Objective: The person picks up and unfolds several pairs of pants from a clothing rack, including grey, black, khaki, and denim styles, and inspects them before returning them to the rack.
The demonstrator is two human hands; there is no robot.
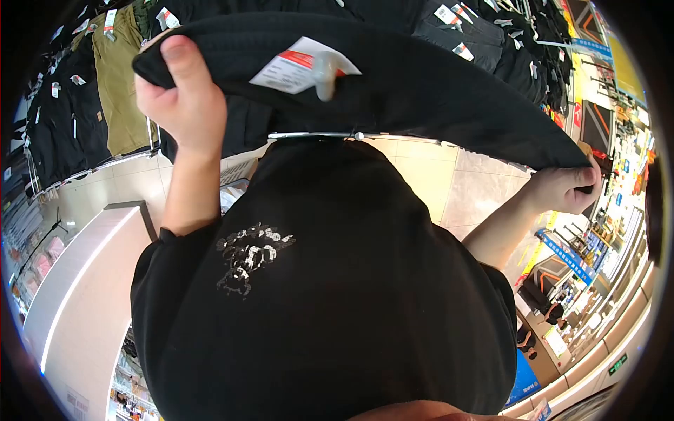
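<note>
A black garment point(435, 91) is stretched in a long band across the top of the view, between my two hands. My left hand point(184, 95) grips its left end, thumb up over the fabric. At the right, my right hand point(572, 188) has its fingers closed on the other end. A white and red tag point(286, 70) hangs on the garment's front, with a pale, blurred plastic piece over it. Behind the band runs a metal rail point(309, 135), partly hidden.
Tagged dark clothes point(60, 105) and olive trousers point(119, 84) hang at the back left, more dark clothes point(463, 31) at the back right. A white counter point(91, 281) stands at the left. Two people point(554, 313) appear small at the lower right.
</note>
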